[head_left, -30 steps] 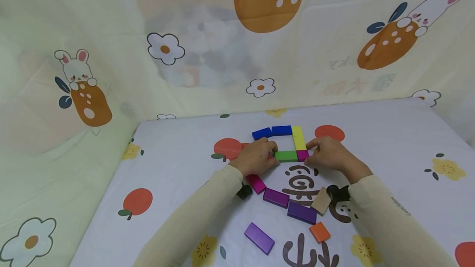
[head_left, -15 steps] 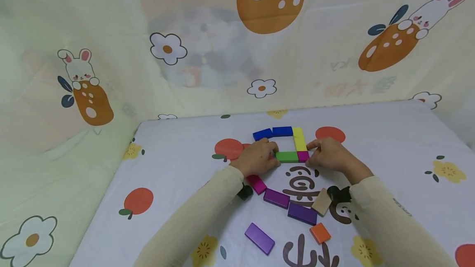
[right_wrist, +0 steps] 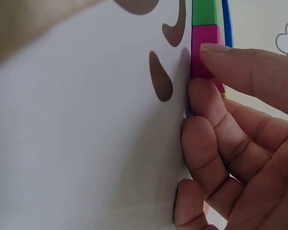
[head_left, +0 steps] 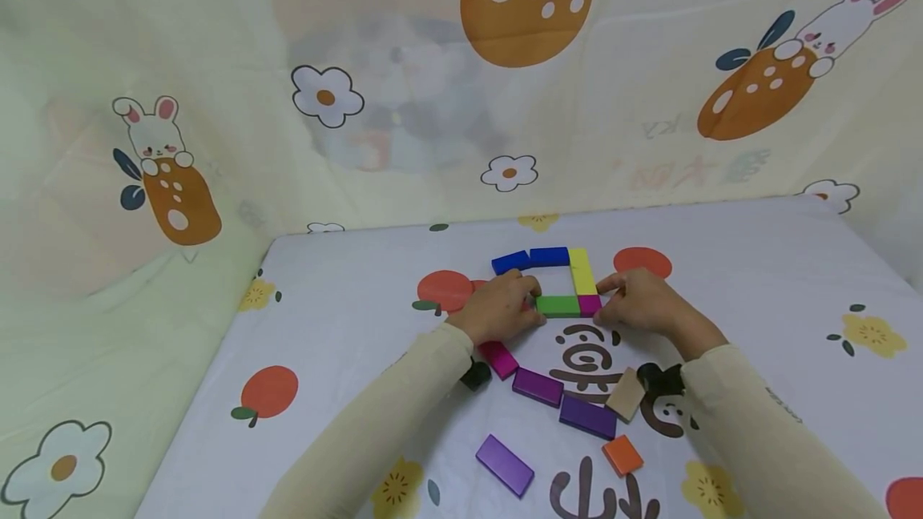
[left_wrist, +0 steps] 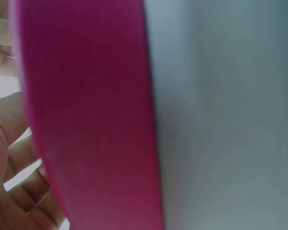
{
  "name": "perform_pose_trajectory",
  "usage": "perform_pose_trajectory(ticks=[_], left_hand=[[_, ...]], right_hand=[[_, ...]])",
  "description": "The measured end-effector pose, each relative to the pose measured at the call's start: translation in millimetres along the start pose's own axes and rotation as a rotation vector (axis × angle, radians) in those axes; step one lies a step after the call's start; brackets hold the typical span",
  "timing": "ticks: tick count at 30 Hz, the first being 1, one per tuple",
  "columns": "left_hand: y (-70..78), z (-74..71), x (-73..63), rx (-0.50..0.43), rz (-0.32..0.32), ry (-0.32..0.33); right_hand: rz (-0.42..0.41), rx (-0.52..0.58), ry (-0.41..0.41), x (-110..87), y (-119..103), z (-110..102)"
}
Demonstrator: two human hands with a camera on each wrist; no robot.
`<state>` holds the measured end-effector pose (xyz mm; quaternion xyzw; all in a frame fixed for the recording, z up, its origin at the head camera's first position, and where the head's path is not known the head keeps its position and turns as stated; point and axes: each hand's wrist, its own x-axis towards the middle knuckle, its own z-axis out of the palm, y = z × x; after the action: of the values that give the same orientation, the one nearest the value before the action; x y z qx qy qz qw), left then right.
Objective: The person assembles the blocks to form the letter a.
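In the head view, my left hand (head_left: 497, 307) has its thumb and forefinger at the left end of a green block (head_left: 558, 307); a bit of red shows between them, and its grip is largely hidden. My right hand (head_left: 638, 303) pinches the small magenta block (head_left: 589, 306) at the green one's right end. The right wrist view shows the thumb on that magenta block (right_wrist: 203, 60), other fingertips against its end. A yellow block (head_left: 582, 271) and two blue blocks (head_left: 550, 256) continue the outline behind. A larger magenta block (left_wrist: 91, 115) fills much of the left wrist view.
Nearer lie a pink block (head_left: 499, 359), a purple block (head_left: 538, 387), a dark purple block (head_left: 587, 416), a tan block (head_left: 626, 395), an orange block (head_left: 622, 455) and a lilac block (head_left: 505, 465). A dark round object (head_left: 476, 376) sits by the left sleeve. Printed cloth (head_left: 360, 295) covers the table.
The head view has shifted slightly. Both hands keep almost the same place at the ends of the green and magenta row, and the blocks show no clear movement.
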<state>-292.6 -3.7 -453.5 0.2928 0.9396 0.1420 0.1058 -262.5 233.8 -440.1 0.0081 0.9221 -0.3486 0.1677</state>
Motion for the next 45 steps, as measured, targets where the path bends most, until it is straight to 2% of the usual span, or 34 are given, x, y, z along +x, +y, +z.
perform_pose_trajectory(ticks=[11,18,36,45], left_hand=[[-2.6,-1.8,-0.3,-0.034,0.015,0.0],[-5.8,-4.8,-1.9,-0.077,-0.002,-0.022],[-6.7,-6.7,1.5,-0.009,0.092,-0.022],[-7.6,-6.5,3.0,-0.009,0.091,-0.018]], right_hand=[[-0.002,0.012,-0.005,0.4,0.7,-0.9],[-0.009,0.019,-0.004,-1.8,1.2,-1.4],[0.018,0.036,-0.011,-2.6,3.4,0.8],[0.002,0.033,-0.002,-2.3,3.8,0.5]])
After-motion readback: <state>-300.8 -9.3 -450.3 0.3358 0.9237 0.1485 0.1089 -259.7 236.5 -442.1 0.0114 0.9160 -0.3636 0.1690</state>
